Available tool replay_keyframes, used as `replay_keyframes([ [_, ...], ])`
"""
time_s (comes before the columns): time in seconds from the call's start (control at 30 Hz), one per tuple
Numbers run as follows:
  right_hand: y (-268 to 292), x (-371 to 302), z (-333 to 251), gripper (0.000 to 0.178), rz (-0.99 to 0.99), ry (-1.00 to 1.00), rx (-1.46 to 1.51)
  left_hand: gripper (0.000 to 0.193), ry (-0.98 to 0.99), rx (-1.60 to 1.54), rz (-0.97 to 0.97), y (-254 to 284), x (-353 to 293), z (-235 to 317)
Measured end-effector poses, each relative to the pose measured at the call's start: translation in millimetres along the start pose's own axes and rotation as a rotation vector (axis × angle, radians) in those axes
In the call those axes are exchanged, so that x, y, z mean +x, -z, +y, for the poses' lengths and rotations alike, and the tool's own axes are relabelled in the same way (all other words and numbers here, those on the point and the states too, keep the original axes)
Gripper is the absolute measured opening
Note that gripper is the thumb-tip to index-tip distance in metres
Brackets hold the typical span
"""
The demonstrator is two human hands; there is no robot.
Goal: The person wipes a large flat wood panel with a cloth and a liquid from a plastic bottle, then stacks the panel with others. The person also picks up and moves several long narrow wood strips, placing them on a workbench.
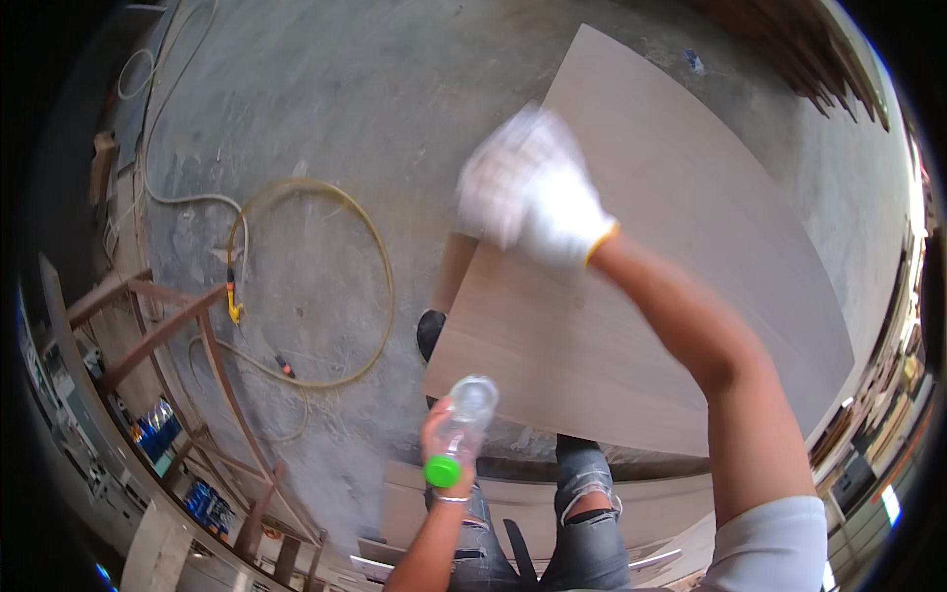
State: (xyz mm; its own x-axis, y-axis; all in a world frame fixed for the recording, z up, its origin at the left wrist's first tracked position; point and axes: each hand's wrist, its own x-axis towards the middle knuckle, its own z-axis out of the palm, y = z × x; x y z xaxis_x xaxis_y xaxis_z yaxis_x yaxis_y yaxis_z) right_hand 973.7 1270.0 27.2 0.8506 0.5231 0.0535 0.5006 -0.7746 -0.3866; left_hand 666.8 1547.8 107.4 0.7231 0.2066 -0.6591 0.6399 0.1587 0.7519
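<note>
My left hand (432,428) is wrapped round a clear plastic bottle (465,422) with a bright green cap, tilted so that the cap points back toward me. The bottle is just off the near left corner of a large pale wooden board (681,227), which has one curved side. Over the left edge of that board is my right hand (538,197), in a white knitted glove with a yellow cuff band. Motion smears its fingers, so whether they hold anything, or press on the board, is unclear.
On the concrete floor to the left lies a looped yellowish hose (387,286) with a yellow air nozzle (234,304). A brown wooden frame (163,335) stands at the left. Dark wooden strips (789,49) are stacked at the far right. More boards (651,508) lie near my legs.
</note>
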Motion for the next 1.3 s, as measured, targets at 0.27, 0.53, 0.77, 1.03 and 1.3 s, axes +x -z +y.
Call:
replay_keyframes([
  [0.27,-98,-57,-181,0.021,0.206,0.031,0.541,0.055,-0.100,-0.098,0.496,63,-74,-32],
  [0.53,-37,-14,-47,0.017,0.402,-0.019,-0.397,0.058,-0.029,-0.207,0.673,76,-162,-81],
  [0.77,-159,-110,-242,0.031,-0.013,0.292,0.438,0.056,-0.031,-0.187,0.582,59,-174,-93],
  [1.03,-73,-225,-240,0.042,-0.117,0.214,0.422,0.054,-0.037,-0.062,0.481,113,-191,-108],
  [1.3,-118,-141,-286,0.046,0.178,0.014,0.431,0.052,-0.064,-0.096,0.428,99,-187,-100],
])
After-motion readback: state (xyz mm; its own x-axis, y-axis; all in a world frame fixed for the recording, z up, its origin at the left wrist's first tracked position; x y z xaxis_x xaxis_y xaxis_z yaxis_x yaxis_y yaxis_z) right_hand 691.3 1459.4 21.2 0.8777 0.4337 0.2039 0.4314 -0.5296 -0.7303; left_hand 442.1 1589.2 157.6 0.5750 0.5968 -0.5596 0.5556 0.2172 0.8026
